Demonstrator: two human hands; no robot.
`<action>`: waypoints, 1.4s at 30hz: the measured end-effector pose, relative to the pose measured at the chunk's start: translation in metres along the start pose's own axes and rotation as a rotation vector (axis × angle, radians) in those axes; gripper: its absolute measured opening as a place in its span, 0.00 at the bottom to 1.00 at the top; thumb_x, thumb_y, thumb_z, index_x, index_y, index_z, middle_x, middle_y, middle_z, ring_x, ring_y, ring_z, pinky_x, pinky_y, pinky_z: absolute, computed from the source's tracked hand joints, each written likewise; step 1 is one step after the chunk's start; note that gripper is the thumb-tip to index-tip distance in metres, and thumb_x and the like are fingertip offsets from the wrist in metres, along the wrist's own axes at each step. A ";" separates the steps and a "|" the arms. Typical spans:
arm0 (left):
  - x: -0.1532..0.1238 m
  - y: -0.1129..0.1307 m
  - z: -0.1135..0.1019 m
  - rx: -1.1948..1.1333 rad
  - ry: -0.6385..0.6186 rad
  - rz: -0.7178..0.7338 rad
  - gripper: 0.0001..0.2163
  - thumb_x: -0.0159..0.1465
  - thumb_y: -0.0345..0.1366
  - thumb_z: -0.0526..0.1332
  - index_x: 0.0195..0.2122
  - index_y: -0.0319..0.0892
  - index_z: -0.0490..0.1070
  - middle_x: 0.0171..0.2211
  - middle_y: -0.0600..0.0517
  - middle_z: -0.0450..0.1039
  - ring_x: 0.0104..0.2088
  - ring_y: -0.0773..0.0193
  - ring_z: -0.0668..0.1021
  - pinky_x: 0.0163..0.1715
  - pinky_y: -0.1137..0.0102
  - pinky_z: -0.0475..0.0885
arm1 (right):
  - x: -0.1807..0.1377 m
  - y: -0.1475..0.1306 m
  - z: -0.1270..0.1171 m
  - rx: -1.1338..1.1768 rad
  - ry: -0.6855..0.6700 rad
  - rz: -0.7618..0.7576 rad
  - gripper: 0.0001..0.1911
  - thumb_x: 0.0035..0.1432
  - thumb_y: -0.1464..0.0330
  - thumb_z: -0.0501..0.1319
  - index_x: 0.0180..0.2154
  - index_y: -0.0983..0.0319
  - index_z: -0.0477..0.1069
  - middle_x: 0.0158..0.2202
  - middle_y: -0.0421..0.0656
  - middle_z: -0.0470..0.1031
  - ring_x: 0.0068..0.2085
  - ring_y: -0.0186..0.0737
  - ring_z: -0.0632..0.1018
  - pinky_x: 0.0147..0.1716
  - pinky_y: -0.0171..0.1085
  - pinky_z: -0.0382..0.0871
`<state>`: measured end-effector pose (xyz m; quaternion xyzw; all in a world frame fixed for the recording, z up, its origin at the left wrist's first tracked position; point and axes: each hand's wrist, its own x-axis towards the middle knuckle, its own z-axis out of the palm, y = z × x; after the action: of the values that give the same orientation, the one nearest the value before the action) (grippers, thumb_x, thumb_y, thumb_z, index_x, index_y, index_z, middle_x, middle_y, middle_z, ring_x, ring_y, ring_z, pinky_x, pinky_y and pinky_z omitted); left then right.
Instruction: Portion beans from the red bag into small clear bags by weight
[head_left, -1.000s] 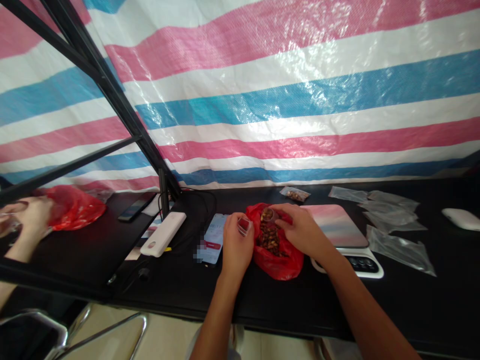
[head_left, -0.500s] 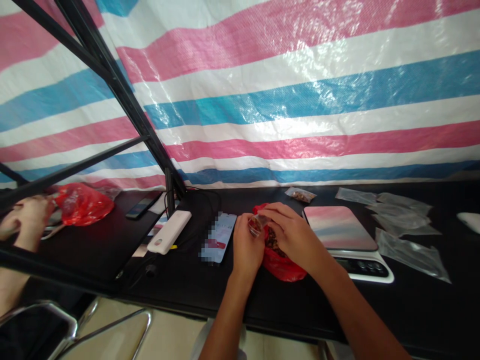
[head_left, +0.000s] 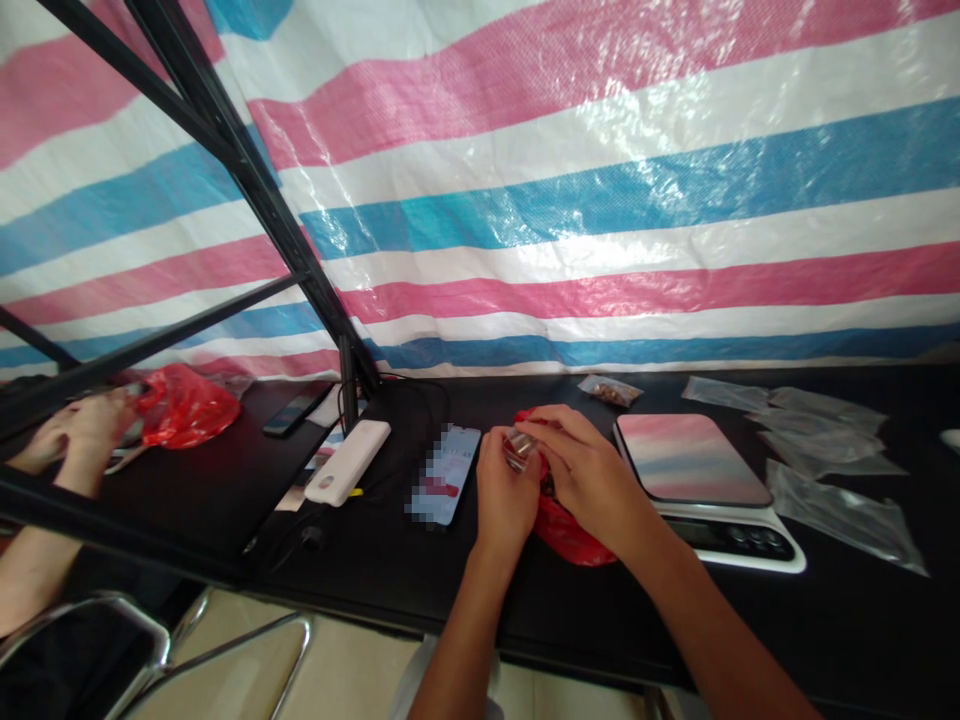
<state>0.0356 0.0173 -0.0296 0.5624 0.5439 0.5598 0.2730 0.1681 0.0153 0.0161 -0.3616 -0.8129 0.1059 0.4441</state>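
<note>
A small clear plastic bag (head_left: 519,446) is gripped between my two hands, with a little brown content seen in it. My left hand (head_left: 507,490) is closed around its lower part. The fingers of my right hand (head_left: 585,465) pinch its upper edge. Beneath and behind my hands lies a red plastic bag (head_left: 574,537), partly hidden; dark brown bits show at its opening. To the right of my right hand stands a white kitchen scale (head_left: 694,460) with a shiny plate and nothing on it.
Several flat clear bags (head_left: 825,425) lie right of the scale; a filled clear bag (head_left: 611,390) lies behind it. A phone (head_left: 446,475) and a white power bank (head_left: 349,462) are on the left. Beyond a black metal frame (head_left: 259,190), another person's hands (head_left: 94,425) work beside a red bag (head_left: 191,405).
The view has shifted slightly, so things sit a little further right. My right fingers have moved over the clear bag's opening, and the brown bits in the red bag are more covered.
</note>
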 end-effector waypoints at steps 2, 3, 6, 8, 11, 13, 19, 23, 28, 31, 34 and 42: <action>0.000 0.000 0.001 -0.018 0.006 -0.011 0.07 0.61 0.26 0.63 0.37 0.44 0.69 0.34 0.54 0.72 0.35 0.63 0.75 0.38 0.69 0.70 | 0.000 -0.001 -0.001 -0.005 0.015 -0.023 0.27 0.62 0.82 0.52 0.55 0.57 0.76 0.54 0.49 0.75 0.55 0.47 0.76 0.56 0.49 0.74; 0.000 0.001 0.002 -0.028 0.012 -0.017 0.06 0.61 0.27 0.63 0.36 0.43 0.69 0.33 0.54 0.72 0.35 0.63 0.75 0.37 0.70 0.70 | 0.001 -0.002 -0.001 -0.007 0.019 -0.034 0.27 0.62 0.82 0.52 0.55 0.57 0.76 0.54 0.49 0.75 0.54 0.47 0.76 0.56 0.49 0.74; 0.001 0.003 0.002 -0.057 0.031 -0.021 0.06 0.60 0.27 0.64 0.36 0.43 0.69 0.33 0.54 0.72 0.35 0.64 0.75 0.37 0.70 0.69 | 0.000 -0.002 -0.002 -0.010 0.018 -0.056 0.27 0.62 0.82 0.52 0.55 0.57 0.76 0.54 0.48 0.76 0.55 0.47 0.76 0.55 0.48 0.75; 0.001 0.004 0.003 -0.059 0.046 -0.018 0.06 0.60 0.27 0.65 0.36 0.43 0.70 0.33 0.54 0.72 0.35 0.64 0.75 0.38 0.70 0.69 | -0.001 -0.002 -0.002 -0.008 0.019 -0.059 0.27 0.62 0.82 0.52 0.55 0.56 0.76 0.54 0.48 0.76 0.55 0.47 0.76 0.55 0.48 0.75; 0.001 0.005 0.002 -0.034 0.065 -0.021 0.06 0.60 0.28 0.65 0.35 0.43 0.70 0.34 0.54 0.71 0.35 0.64 0.74 0.38 0.70 0.69 | -0.001 0.000 -0.001 0.009 0.040 -0.049 0.26 0.63 0.81 0.52 0.55 0.56 0.76 0.54 0.48 0.76 0.55 0.47 0.76 0.56 0.48 0.74; 0.001 0.008 0.001 -0.008 0.073 -0.025 0.06 0.60 0.28 0.66 0.35 0.43 0.70 0.35 0.54 0.70 0.36 0.64 0.74 0.39 0.69 0.69 | -0.001 0.000 0.000 0.032 0.054 -0.033 0.25 0.64 0.80 0.52 0.55 0.55 0.76 0.54 0.47 0.76 0.55 0.46 0.77 0.57 0.47 0.74; 0.000 0.013 -0.003 0.047 0.125 -0.019 0.06 0.60 0.29 0.67 0.35 0.43 0.71 0.38 0.52 0.69 0.36 0.63 0.74 0.40 0.67 0.70 | 0.004 0.005 -0.003 0.043 0.188 0.043 0.19 0.68 0.75 0.53 0.52 0.56 0.78 0.52 0.47 0.77 0.53 0.44 0.78 0.57 0.45 0.73; 0.001 0.012 -0.006 0.131 0.237 0.058 0.07 0.59 0.29 0.68 0.35 0.44 0.70 0.39 0.50 0.69 0.43 0.58 0.73 0.46 0.63 0.69 | 0.004 0.018 -0.009 -0.061 0.228 0.165 0.16 0.65 0.72 0.58 0.51 0.59 0.79 0.50 0.49 0.78 0.52 0.48 0.79 0.54 0.48 0.74; 0.001 0.013 -0.009 0.009 0.268 0.097 0.08 0.63 0.32 0.65 0.42 0.46 0.68 0.38 0.52 0.71 0.39 0.61 0.75 0.44 0.65 0.71 | -0.002 0.026 -0.014 -0.125 -0.043 0.235 0.15 0.63 0.71 0.60 0.49 0.58 0.80 0.48 0.47 0.80 0.46 0.48 0.80 0.50 0.48 0.74; 0.001 0.015 -0.009 -0.033 0.295 0.082 0.10 0.64 0.35 0.65 0.44 0.45 0.67 0.37 0.52 0.73 0.38 0.62 0.76 0.42 0.66 0.72 | -0.004 0.022 -0.016 -0.158 -0.134 0.194 0.15 0.61 0.73 0.61 0.48 0.58 0.80 0.46 0.46 0.81 0.47 0.48 0.80 0.49 0.48 0.72; 0.000 0.018 -0.008 -0.038 0.337 0.077 0.12 0.62 0.36 0.67 0.45 0.45 0.67 0.36 0.52 0.72 0.36 0.63 0.76 0.40 0.68 0.72 | -0.007 0.021 -0.019 -0.199 -0.175 0.187 0.16 0.59 0.75 0.61 0.47 0.58 0.80 0.46 0.46 0.82 0.45 0.48 0.80 0.48 0.47 0.71; -0.008 0.030 -0.006 -0.152 0.378 0.301 0.14 0.64 0.36 0.67 0.46 0.45 0.64 0.32 0.56 0.69 0.31 0.68 0.75 0.33 0.73 0.71 | -0.003 0.012 -0.034 -0.073 -0.032 0.164 0.14 0.62 0.74 0.59 0.46 0.57 0.79 0.48 0.45 0.83 0.49 0.48 0.80 0.54 0.51 0.68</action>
<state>0.0407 0.0009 -0.0036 0.5003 0.4517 0.7286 0.1218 0.2020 0.0167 0.0278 -0.4413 -0.7909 0.1180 0.4072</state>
